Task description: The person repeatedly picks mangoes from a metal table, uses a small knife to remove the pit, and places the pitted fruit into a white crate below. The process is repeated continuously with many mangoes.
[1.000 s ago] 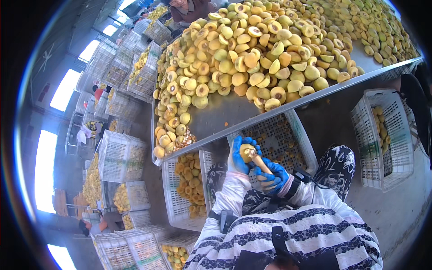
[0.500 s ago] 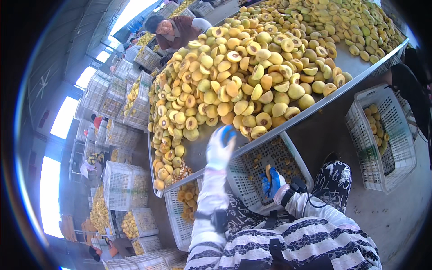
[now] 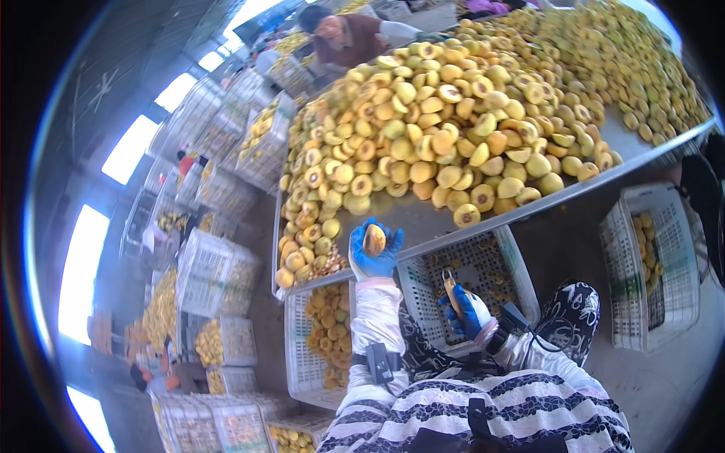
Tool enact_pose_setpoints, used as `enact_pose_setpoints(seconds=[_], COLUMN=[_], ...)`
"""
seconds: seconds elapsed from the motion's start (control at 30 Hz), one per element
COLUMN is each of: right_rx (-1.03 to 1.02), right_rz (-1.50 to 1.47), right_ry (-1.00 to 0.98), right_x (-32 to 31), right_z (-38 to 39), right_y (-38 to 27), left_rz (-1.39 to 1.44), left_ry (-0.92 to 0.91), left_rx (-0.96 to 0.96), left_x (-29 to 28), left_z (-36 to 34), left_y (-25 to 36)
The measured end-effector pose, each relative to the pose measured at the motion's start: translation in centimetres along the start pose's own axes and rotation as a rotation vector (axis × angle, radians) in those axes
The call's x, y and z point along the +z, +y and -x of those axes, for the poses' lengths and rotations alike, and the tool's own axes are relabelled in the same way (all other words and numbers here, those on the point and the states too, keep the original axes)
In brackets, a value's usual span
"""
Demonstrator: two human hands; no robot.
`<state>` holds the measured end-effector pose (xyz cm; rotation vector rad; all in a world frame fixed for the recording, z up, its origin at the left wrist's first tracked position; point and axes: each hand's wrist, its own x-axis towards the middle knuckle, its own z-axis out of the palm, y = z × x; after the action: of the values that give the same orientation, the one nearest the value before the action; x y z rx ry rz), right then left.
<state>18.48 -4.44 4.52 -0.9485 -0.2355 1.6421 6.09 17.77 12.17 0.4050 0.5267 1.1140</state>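
Note:
A halved yellow peach (image 3: 374, 240) rests in my blue-gloved left hand (image 3: 370, 263), fingers curled around it, just above the near edge of the metal table (image 3: 423, 217). My right hand (image 3: 473, 312), also in a blue glove, grips a pitting tool (image 3: 451, 290) with a wooden handle and a metal loop at its tip. That hand is over a white plastic crate (image 3: 521, 281) whose bottom has scattered pits and scraps. Beyond my left hand lies a big heap of halved peaches (image 3: 423, 128). A small pile of pits (image 3: 330, 263) sits at the table's near left corner.
Below the table's left corner, another white crate (image 3: 300, 362) holds peach halves. A third crate (image 3: 657, 302) with fruit stands on the floor at right. Across the table a person (image 3: 351, 38) reaches toward the heap. Stacked crates (image 3: 219, 272) line the left side.
My left hand has come back from the edge of the heap and now shows a peach half in its palm. The pitting tool in my right hand now points upward. The whole view has shifted.

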Motion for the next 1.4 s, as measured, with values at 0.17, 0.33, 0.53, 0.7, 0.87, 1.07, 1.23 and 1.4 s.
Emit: enact_pose_setpoints(seconds=[0.17, 0.33, 0.53, 0.7, 0.87, 1.07, 1.23, 1.4], right_rx=[-0.175, -0.268, -0.613, -0.484, -0.397, -0.736, -0.554, -0.433], right_rz=[0.307, 0.372, 0.659, 0.429, 0.190, 0.470, 0.485, 0.165], right_ry=[-0.062, -0.109, -0.075, -0.071, 0.090, -0.008, -0.062, 0.118], right_x=[3.6, 5.0, 5.5, 5.2, 5.7, 2.2, 0.9, 1.0], right_z=[2.2, 3.0, 1.1, 2.0, 2.9, 1.5, 0.4, 2.8], right_y=[-2.2, -4.1, -2.9, -2.5, -3.4, -5.8, -5.6, -4.2], left_rz=[-0.080, -0.586, -0.555, -0.472, -0.566, -0.656, -0.890, -0.505], left_ry=[-0.068, -0.156, -0.223, -0.230, -0.314, -0.324, -0.332, -0.156], left_rx=[0.047, 0.327, 0.222, 0.316, 0.360, -0.152, -0.147, -0.071], left_x=[0.5, 2.5, 2.2, 2.3, 3.0, 1.4, 0.2, 0.8], left_z=[4.6, 8.8, 10.4, 10.3, 12.8, 12.7, 10.5, 10.7], left_y=[0.7, -0.6, -1.9, -2.4, -5.0, -4.4, -4.5, -6.2])
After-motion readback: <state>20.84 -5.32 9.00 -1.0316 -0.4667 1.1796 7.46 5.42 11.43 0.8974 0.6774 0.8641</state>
